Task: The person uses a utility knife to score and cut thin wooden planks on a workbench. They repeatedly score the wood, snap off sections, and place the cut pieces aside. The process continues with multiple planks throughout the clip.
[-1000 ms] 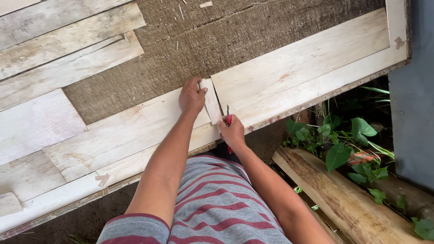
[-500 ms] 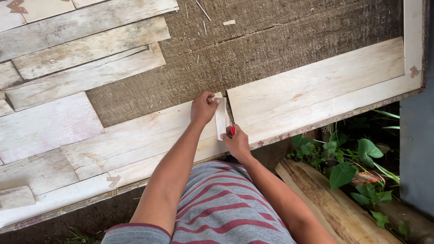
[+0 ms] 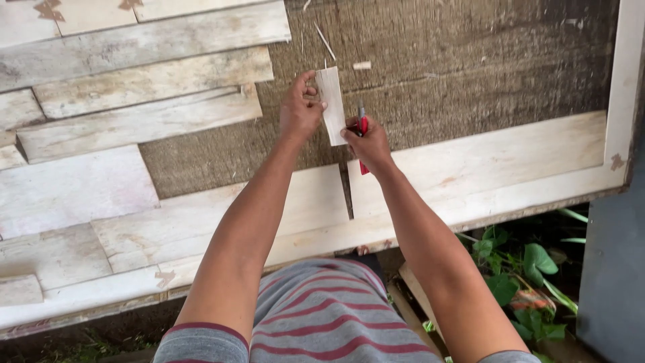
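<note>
Since half a second ago both hands have lifted off the pale boards at lower centre and now sit higher, over the rough brown panel at upper centre of the frame.

Small pale wood piece: thin, roughly rectangular, held nearly upright, tilted slightly, in front of the brown panel. Lifted clear of the boards below.

Left hand: fingers curled, closed on the left edge of the wood piece.

Right hand: just right of the piece, thumb touching its lower right corner, fist closed round a red pencil; the tip sticks up above the knuckles, the red shaft shows below the hand.

Below the hands: two long pale boards laid end to end, a dark narrow gap between them at centre. Stacked whitish planks fill the upper left. A white frame edge runs down the right side. Loose splinters on the panel above the hands.

Bottom: striped grey and red shirt; green leaves at lower right.
</note>
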